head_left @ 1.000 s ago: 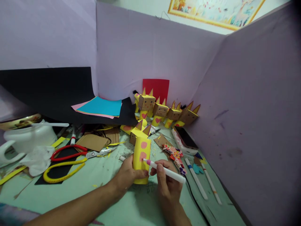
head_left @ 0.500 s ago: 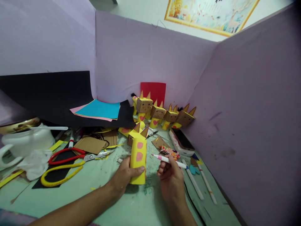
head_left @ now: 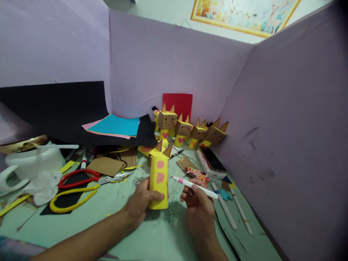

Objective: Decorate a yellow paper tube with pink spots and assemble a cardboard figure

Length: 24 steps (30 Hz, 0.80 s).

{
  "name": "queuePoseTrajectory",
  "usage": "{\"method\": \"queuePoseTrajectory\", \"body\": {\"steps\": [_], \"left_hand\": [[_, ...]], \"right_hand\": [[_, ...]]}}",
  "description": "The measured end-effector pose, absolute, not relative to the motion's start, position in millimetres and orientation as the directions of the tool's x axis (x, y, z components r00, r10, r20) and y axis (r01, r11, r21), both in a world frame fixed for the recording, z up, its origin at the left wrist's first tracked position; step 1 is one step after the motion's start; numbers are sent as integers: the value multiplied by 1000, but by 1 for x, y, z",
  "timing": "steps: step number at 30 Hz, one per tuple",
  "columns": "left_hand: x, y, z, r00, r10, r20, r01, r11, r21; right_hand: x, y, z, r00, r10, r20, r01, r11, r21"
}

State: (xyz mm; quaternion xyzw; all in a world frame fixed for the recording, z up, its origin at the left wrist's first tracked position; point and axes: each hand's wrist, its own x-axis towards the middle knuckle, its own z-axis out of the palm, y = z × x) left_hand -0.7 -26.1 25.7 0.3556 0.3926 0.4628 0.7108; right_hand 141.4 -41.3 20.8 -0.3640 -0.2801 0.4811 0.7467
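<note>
My left hand [head_left: 143, 203] is closed around the lower part of a yellow paper giraffe figure [head_left: 159, 172], thumb across its front. Two pink-coloured spots show on the figure's neck, and pointed yellow ears with dark inner patches stick up at its top. In my right hand [head_left: 198, 204] a white marker with a pink tip [head_left: 194, 186] is pinched between thumb and fingers. Its tip points left, a short way from the figure's right edge and apart from it. The side of the figure turned away from me is hidden.
Several similar giraffe figures [head_left: 183, 128] stand at the back before a red sheet [head_left: 178, 101]. Scissors [head_left: 100, 179], cardboard pieces [head_left: 106, 165] and a white pot [head_left: 35, 161] lie left. At right are a phone [head_left: 212, 159] and white markers [head_left: 224, 206]. Pale purple panels [head_left: 174, 61] enclose the table.
The marker's tip has come slightly closer to the figure, and the marker tilts more in my right hand. My left hand keeps its hold, with the figure shifted a little.
</note>
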Motion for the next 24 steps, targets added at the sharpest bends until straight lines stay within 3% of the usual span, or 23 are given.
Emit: {"method": "queuePoseTrajectory", "body": {"steps": [12, 24], "left_hand": [[0, -26, 22, 275, 924, -264, -371, 356, 858], [0, -28, 18, 322, 906, -274, -352, 383, 854]], "right_hand": [[145, -38, 10, 343, 936, 76, -486, 245, -839], [150, -35, -1, 417, 901, 116, -404, 298, -865]]}}
